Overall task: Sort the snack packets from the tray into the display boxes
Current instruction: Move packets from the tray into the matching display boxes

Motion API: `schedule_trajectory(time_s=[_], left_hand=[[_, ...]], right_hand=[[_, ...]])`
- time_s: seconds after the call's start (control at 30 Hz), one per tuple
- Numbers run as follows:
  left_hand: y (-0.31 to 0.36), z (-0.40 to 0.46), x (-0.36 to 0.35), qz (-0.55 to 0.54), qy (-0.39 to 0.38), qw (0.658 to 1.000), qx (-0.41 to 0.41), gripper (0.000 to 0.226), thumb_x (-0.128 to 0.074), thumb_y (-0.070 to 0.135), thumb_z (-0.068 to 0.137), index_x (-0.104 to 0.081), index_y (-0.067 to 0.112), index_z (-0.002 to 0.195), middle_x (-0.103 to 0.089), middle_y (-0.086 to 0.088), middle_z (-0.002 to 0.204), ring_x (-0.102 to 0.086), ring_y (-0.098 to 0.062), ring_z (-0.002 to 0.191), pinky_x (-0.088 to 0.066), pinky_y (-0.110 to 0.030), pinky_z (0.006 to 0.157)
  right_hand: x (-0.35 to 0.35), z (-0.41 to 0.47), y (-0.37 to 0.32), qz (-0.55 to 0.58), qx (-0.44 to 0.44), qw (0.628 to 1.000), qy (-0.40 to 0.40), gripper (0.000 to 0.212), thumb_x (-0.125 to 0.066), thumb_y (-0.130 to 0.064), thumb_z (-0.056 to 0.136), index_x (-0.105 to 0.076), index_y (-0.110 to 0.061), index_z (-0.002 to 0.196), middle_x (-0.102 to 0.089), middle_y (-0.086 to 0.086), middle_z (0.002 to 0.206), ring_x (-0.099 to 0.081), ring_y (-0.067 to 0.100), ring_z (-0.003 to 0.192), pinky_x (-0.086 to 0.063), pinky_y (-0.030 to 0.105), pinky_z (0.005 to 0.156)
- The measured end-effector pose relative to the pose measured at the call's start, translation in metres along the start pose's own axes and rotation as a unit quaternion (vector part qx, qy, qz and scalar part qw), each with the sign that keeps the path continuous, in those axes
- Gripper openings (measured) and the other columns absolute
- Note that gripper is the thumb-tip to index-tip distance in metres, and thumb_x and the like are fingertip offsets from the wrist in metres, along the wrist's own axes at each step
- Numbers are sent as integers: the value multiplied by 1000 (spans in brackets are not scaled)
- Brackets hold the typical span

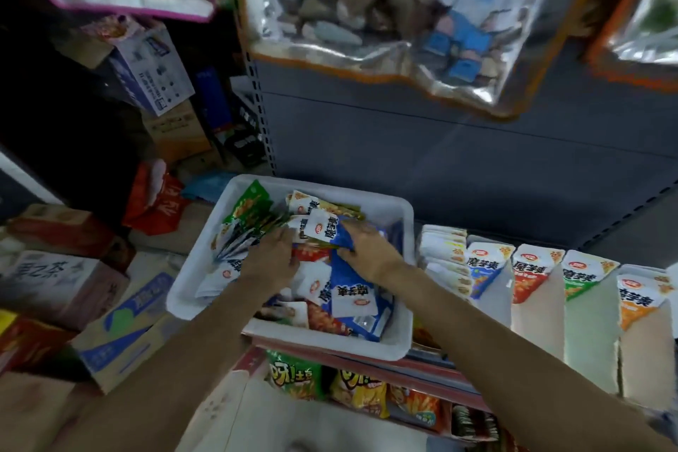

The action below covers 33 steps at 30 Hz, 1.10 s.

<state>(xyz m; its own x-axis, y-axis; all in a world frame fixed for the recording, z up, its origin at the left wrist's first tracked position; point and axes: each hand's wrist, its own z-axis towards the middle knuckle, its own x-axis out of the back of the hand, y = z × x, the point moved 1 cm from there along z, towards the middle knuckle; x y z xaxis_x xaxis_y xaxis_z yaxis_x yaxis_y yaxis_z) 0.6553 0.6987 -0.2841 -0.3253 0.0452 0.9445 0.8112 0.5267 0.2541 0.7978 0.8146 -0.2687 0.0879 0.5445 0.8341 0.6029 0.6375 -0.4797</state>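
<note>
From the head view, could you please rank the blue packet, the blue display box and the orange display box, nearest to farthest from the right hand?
1. Blue packet: in the tray, under the right hand.
2. Blue display box: right of the tray.
3. Orange display box: far right.

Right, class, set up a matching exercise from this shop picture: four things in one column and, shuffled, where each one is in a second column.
Things
1. white tray
2. right hand
3. display boxes
4. left hand

Places
A. on the shelf, right of the tray
B. gripping a blue packet in the tray
C. on the shelf, full of mixed packets
D. among the packets on the tray's left side

Pairs: 1-C, 2-B, 3-A, 4-D
</note>
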Motion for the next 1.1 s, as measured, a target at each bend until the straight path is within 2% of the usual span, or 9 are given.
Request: schedule_trajectory(time_s=[0.13, 0.23, 0.33, 0.43, 0.67, 0.87, 0.93, 1.0, 1.1], left_hand=[[-6, 11, -1, 29, -41, 998, -49, 58, -42, 6, 95, -20, 10, 149, -20, -6, 156, -20, -19, 143, -19, -31, 117], [-8, 21, -5, 115, -9, 989, -89, 56, -41, -4, 91, -28, 5, 145, -32, -13, 150, -29, -22, 139, -27, -32, 114], [0, 22, -1, 193, 20, 976, -100, 38, -47, -6, 85, -55, 5, 120, -61, -11, 117, -56, -23, 110, -44, -31, 93], [3, 21, -1, 231, 31, 966, -115, 31, -52, -5, 83, -64, 6, 110, -63, -9, 108, -56, -24, 104, -45, -33, 92], [4, 13, -9, 190, 39, 974, -121, 45, -48, -1, 89, -43, 3, 133, -38, -15, 144, -39, -27, 131, -37, -35, 104], [9, 3, 5, 107, 49, 989, -85, 29, -43, 0, 92, -55, 8, 118, -68, -9, 97, -66, -25, 87, -51, -32, 71], [8, -3, 12, 32, 52, 996, -62, 21, -45, 15, 97, -62, 13, 111, -69, -8, 92, -65, -23, 83, -50, -32, 69], [9, -10, 19, -7, 73, 995, -63, 21, -45, 17, 98, -65, 14, 105, -69, -9, 89, -63, -22, 79, -48, -30, 66], [10, -18, 23, -109, 176, 973, -99, 14, -55, 7, 92, -69, 8, 89, -71, -10, 83, -64, -22, 71, -54, -34, 67]], right_hand=[[-23, 15, -1, -77, -88, 988, -98, 70, -34, -43, 100, 2, -9, 151, 7, 8, 159, 0, 22, 147, -17, 39, 117], [-26, 6, -9, -162, -127, 976, -68, 62, -29, -47, 100, -21, -5, 144, -23, 13, 153, -32, 29, 137, -37, 42, 102], [-23, -2, -12, -215, -116, 968, -62, 53, -26, -44, 101, -36, -5, 136, -41, 11, 141, -52, 31, 118, -46, 40, 89], [-17, -1, -12, -246, -86, 963, -64, 46, -23, -37, 103, -49, -6, 125, -55, 15, 125, -57, 32, 110, -47, 39, 85], [-25, -16, -5, -219, -41, 974, -49, 41, -28, -32, 102, -61, -7, 101, -63, 15, 110, -59, 33, 101, -45, 35, 76], [-20, -27, -5, -154, -50, 985, -52, 34, -33, -30, 101, -62, -14, 107, -64, 12, 110, -60, 31, 99, -49, 37, 81], [-6, -33, -7, -66, -57, 996, -5, 28, -35, -27, 100, -60, -16, 94, -64, 12, 101, -61, 30, 91, -47, 34, 74], [8, -42, -8, -25, -47, 991, 123, 24, -38, -20, 99, -60, -12, 93, -64, 11, 97, -59, 26, 82, -39, 28, 65], [31, -50, -4, 41, -2, 960, 276, 22, -46, -11, 95, -66, -8, 103, -61, 11, 109, -58, 26, 97, -42, 28, 79]])
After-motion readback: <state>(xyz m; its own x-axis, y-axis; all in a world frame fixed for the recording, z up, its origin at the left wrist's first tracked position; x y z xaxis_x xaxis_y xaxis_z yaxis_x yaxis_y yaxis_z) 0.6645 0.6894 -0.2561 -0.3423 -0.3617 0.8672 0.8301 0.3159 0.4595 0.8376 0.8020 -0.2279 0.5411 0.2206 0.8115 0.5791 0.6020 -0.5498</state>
